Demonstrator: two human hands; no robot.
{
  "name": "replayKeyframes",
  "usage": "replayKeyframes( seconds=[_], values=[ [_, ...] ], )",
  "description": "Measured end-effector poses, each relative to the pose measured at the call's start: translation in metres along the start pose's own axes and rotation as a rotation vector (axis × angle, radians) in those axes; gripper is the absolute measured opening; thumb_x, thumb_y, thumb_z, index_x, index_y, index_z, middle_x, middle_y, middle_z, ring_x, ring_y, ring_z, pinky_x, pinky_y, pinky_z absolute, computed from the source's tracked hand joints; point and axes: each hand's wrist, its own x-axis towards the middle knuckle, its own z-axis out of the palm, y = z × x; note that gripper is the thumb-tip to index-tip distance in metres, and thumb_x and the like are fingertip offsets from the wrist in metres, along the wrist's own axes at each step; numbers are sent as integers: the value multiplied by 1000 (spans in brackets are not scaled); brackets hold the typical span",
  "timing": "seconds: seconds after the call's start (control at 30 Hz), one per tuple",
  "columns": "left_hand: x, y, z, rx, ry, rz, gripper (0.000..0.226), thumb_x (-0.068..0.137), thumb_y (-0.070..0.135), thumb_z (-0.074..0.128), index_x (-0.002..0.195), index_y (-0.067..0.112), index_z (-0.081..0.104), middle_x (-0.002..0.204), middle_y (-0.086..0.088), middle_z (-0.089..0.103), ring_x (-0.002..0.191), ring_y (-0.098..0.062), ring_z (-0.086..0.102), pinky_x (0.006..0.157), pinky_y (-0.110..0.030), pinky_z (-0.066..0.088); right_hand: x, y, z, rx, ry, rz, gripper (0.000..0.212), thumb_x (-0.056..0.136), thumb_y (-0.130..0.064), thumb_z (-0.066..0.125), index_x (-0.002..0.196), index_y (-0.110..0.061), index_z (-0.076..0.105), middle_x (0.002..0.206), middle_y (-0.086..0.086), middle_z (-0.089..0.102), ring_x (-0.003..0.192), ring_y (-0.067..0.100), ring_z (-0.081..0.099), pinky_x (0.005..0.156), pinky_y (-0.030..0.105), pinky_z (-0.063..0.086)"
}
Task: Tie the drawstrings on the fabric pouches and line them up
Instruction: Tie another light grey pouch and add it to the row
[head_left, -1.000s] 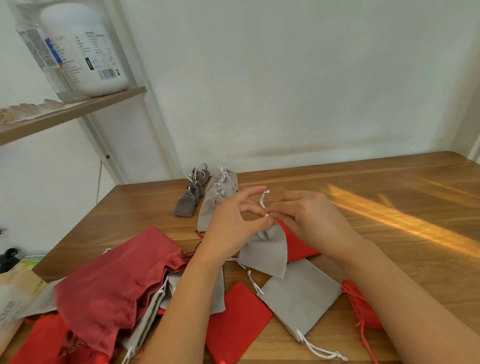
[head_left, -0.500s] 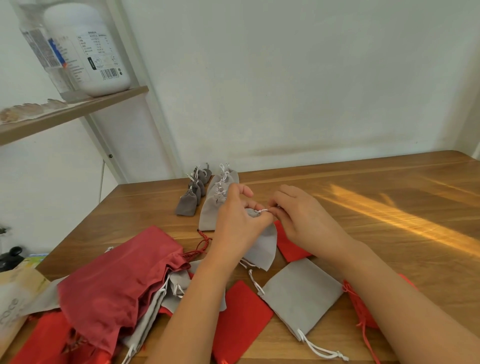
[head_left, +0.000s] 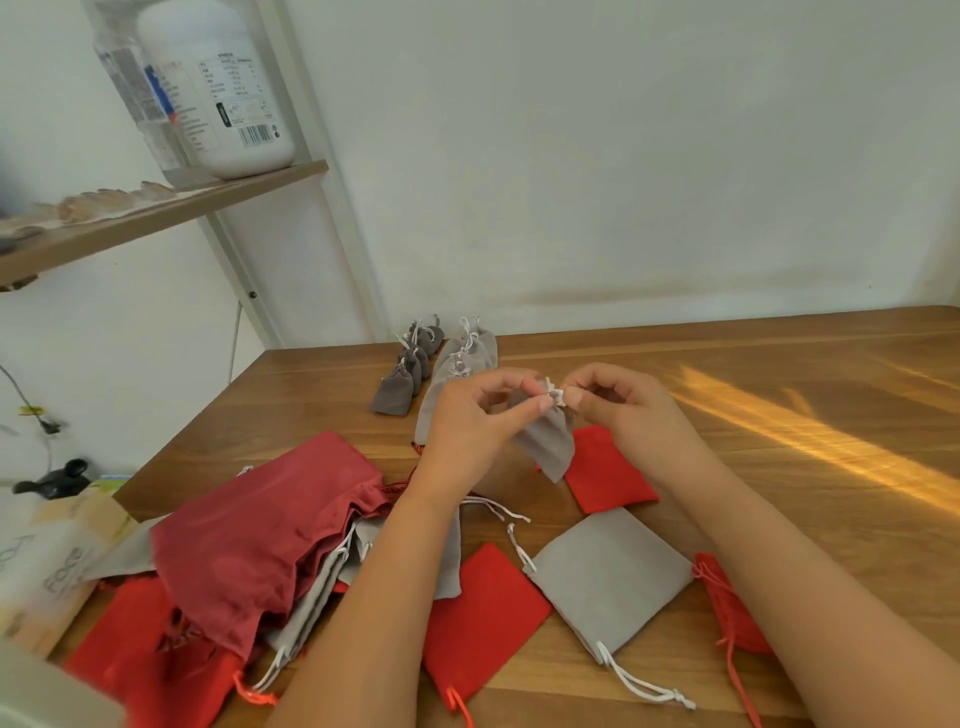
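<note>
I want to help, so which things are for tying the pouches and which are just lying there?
For the job: left hand, right hand, held grey pouch, tied pouch rows, flat grey pouch, red pouch.
Just lying about: white bottle, shelf, paper bag.

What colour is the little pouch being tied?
It's a light grey fabric pouch with a white drawstring; head view.

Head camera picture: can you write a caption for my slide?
Left hand and right hand pinch the drawstring of a grey pouch above the table; tied pouches stand lined up behind.
</note>
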Motion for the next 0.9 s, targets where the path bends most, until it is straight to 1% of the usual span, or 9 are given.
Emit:
replayKeyframes(
  seconds=[0.07, 0.13, 0.2, 0.27, 0.3, 0.4, 0.57, 0.73, 0.9],
  values=[
    [-1, 0, 0, 46, 29, 33, 11, 78, 7, 76, 77, 17, 74, 99, 7, 71, 101, -2, 63, 89, -12, 43, 0, -1, 0, 176, 4, 19, 20, 93, -4, 55, 79, -13, 66, 72, -5, 61, 66, 4, 51, 66, 16, 41],
    [-2, 3, 2, 77, 70, 42, 18, 78, 8, 76, 75, 25, 73, 104, 7, 66, 101, 5, 58, 86, -6, 39, 0, -3, 0, 294, -7, 10, 21, 93, -4, 54, 77, -13, 66, 71, -2, 59, 65, 6, 47, 65, 18, 39],
    [-3, 4, 4, 119, 110, 74, 23, 79, 7, 76, 74, 29, 70, 106, 9, 62, 101, 12, 54, 84, -2, 36, 0, -6, 2, 339, -11, -2, 24, 92, -5, 53, 75, -15, 67, 68, -4, 59, 65, 8, 44, 64, 18, 38],
    [-4, 5, 8, 143, 144, 108, 15, 79, 12, 74, 76, 26, 69, 111, 11, 59, 107, 15, 51, 88, 0, 32, 0, -8, 2, 362, 9, -2, 25, 93, -4, 53, 74, -15, 67, 63, -9, 58, 63, 7, 42, 62, 15, 37],
    [-4, 7, 9, 123, 163, 119, 5, 79, 19, 71, 78, 22, 68, 113, 10, 59, 110, 12, 50, 90, -2, 32, 0, -9, 2, 366, 24, 5, 25, 93, -4, 53, 74, -15, 66, 61, -11, 57, 62, 6, 42, 60, 14, 37],
    [-5, 7, 11, 88, 239, 173, 21, 79, 35, 63, 79, 14, 65, 114, 9, 58, 113, 2, 51, 90, -5, 33, 0, -8, 2, 338, 53, 27, 22, 92, -5, 56, 75, -15, 66, 62, -10, 56, 62, 5, 43, 59, 13, 38],
    [-4, 5, 12, 164, 310, 158, 17, 80, 23, 76, 72, 18, 62, 102, 13, 62, 106, 1, 55, 90, -10, 37, 0, -4, 7, 274, 26, 7, 15, 90, -6, 59, 79, -11, 67, 70, -2, 56, 66, 7, 45, 63, 15, 40],
    [-2, 5, 11, 227, 224, 303, 6, 79, 21, 70, 82, 19, 65, 108, 16, 60, 113, -3, 53, 97, -13, 34, -2, -1, 10, 269, 24, 20, 14, 91, -6, 58, 81, -9, 67, 70, -1, 55, 65, 6, 44, 63, 16, 38],
    [-1, 1, 7, 266, 215, 281, 6, 79, 16, 73, 83, 21, 73, 107, 21, 60, 111, 1, 53, 99, -18, 36, -3, 0, 12, 291, 30, 23, 15, 94, -7, 55, 86, -9, 68, 72, -2, 57, 65, 4, 44, 64, 14, 40]
  ],
)
